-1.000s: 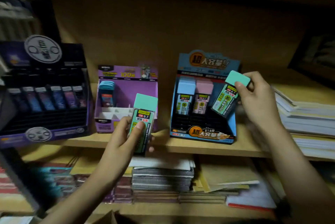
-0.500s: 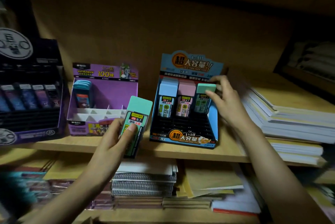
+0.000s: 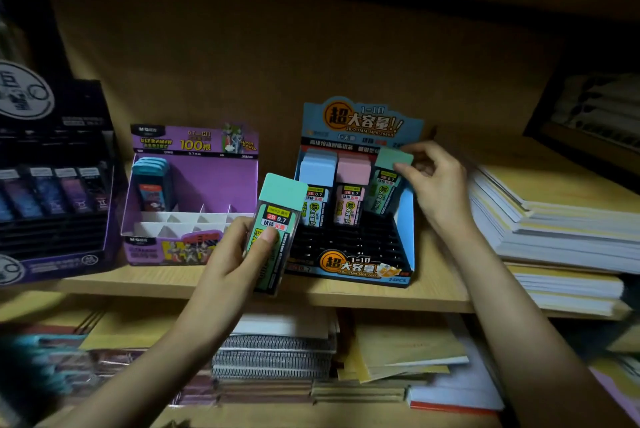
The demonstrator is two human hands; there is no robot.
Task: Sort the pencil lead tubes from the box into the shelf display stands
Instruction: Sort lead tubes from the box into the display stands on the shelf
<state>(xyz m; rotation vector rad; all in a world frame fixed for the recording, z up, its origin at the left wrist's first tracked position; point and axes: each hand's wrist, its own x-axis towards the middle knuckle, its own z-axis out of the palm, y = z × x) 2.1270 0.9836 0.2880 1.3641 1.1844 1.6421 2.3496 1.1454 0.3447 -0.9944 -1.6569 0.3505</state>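
Observation:
A blue display stand (image 3: 405, 230) sits on the wooden shelf (image 3: 363, 296). In its back row stand a blue-capped tube (image 3: 317, 185), a pink-capped tube (image 3: 351, 188) and a green-capped tube (image 3: 389, 178). My right hand (image 3: 436, 185) pinches the green cap of that tube at the stand's right end. My left hand (image 3: 239, 254) grips a second green-capped lead tube (image 3: 277, 220), held upright in front of the stand's left edge. A purple display stand (image 3: 194, 185) to the left holds a few teal tubes (image 3: 152, 182) in its back left slot.
A dark purple display stand (image 3: 52, 185) with several tubes fills the shelf's left end. Stacked paper pads (image 3: 554, 227) lie right of the blue stand. Below the shelf lie spiral notebooks (image 3: 273, 355) and yellow envelopes (image 3: 398, 351).
My right hand has set its green-capped tube into the blue stand's back row beside the pink one and still pinches the cap. My left hand keeps its tube roughly where it was.

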